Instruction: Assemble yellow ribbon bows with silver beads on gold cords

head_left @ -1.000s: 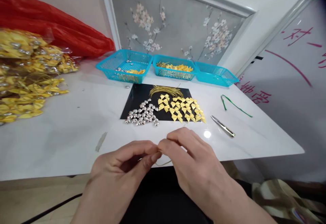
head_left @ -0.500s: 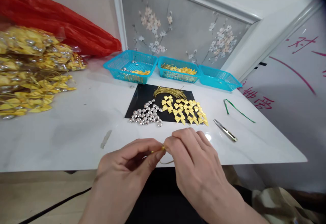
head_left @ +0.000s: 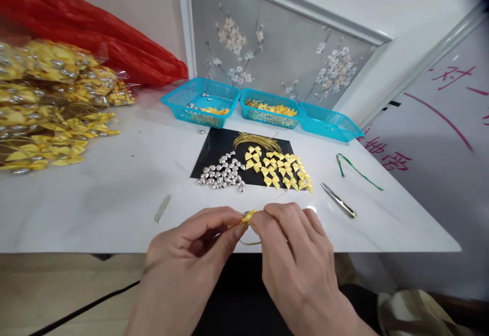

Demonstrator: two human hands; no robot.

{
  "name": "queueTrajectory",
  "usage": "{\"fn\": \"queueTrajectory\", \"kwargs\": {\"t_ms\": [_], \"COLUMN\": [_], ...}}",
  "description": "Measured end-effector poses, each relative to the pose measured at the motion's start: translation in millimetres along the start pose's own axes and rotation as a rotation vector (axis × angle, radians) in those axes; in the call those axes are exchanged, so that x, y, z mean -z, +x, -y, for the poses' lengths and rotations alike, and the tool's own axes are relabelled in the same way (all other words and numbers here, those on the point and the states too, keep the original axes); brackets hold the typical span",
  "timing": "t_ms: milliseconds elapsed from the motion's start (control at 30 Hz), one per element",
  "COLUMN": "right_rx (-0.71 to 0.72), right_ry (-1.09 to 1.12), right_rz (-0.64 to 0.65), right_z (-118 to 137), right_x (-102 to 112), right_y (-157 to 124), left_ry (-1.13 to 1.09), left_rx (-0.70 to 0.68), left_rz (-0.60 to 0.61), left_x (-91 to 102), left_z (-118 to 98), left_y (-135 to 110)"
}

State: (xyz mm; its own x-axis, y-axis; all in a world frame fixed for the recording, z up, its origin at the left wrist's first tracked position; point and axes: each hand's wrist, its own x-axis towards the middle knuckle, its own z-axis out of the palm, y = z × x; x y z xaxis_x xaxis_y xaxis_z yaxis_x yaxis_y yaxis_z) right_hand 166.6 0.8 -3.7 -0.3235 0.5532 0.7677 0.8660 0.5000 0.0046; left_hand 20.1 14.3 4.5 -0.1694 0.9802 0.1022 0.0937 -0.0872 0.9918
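Between the fingertips of both hands is a small yellow ribbon bow (head_left: 249, 217), with a bit of silver showing at its upper left edge. My left hand (head_left: 194, 249) pinches its left side between thumb and forefinger. On the other side, my right hand (head_left: 296, 247) is closed with its fingertips on the bow. A thin cord (head_left: 250, 243) loops below, between the hands. Beyond them, a black mat (head_left: 202, 160) bears silver beads (head_left: 221, 173), yellow bows (head_left: 284, 165) and a bundle of gold cords (head_left: 257, 141). Parts of the held bow are hidden by fingers.
Blue baskets (head_left: 179, 114) line the back of the white table (head_left: 114, 208). To the right lie thread snips (head_left: 339, 201) and a green ribbon (head_left: 359, 173). Bagged yellow bows (head_left: 57, 66) and a red bag (head_left: 95, 30) are piled at left.
My right hand has shifted slightly right and down, so more of the yellow bow and a bit of silver show between the fingertips. The left hand stays nearly still; the view has tilted slightly.
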Motion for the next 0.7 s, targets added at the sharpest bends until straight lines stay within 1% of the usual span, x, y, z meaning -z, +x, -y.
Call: {"fn": "queueTrajectory", "kwargs": {"t_ms": [67, 167, 300, 500, 600, 700], "right_rx": [-0.025, -0.105, -0.159, -0.232, -0.268, -0.255], "right_ry": [-0.004, 0.029, 0.084, 0.099, 0.098, 0.061], "right_rz": [0.014, 0.047, 0.071, 0.039, 0.023, -0.002], "right_z": [1.9, 4.1, 4.9, 9.4, 15.2, 18.9], "right_x": [-1.4, -4.2, -7.2, -5.0, -4.2, -6.2], "right_y": [-2.2, -5.8, -9.1, -3.3, 0.2, -0.1], "left_ry": [-0.027, -0.056, -0.053, 0.017, -0.041, -0.098], "left_rx": [0.006, 0.002, -0.025, -0.081, -0.101, -0.094], "left_rz": [-0.02, -0.036, -0.012, 0.058, 0.085, 0.094], "left_x": [-1.6, -2.7, -0.7, 6.4, 5.8, 3.0], "left_z": [0.4, 0.3, 3.2, 12.9, 12.9, 10.1], "left_y": [-0.7, -1.1, -1.9, -4.8, -6.6, -7.3]}}
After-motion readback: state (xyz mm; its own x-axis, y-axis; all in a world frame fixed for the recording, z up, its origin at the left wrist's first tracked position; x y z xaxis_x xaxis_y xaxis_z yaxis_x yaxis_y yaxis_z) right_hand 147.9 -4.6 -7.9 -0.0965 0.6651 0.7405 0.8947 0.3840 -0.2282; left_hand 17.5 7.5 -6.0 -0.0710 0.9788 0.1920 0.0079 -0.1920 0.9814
